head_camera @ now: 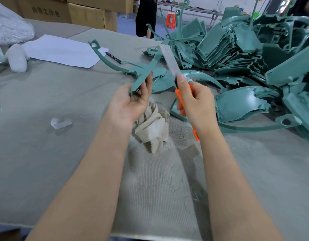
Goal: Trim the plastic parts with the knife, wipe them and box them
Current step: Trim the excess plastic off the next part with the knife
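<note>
Two grips clamped: left hand (131, 101) on teal part (144, 72), right hand (197, 103) on knife (178, 94).

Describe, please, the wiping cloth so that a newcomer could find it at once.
Start at the grey table, left of the heap of green plastic parts. Between the person's wrists lies the cloth: crumpled and beige, the only soft thing beside those hard green pieces.

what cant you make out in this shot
Head view.
Blurred by motion: knife blade; whether it touches the held part is unclear.
Hidden inside the right hand: most of the knife handle.
Cut off by right edge: pile of parts.
Cut off by top edge: cardboard boxes.
</note>
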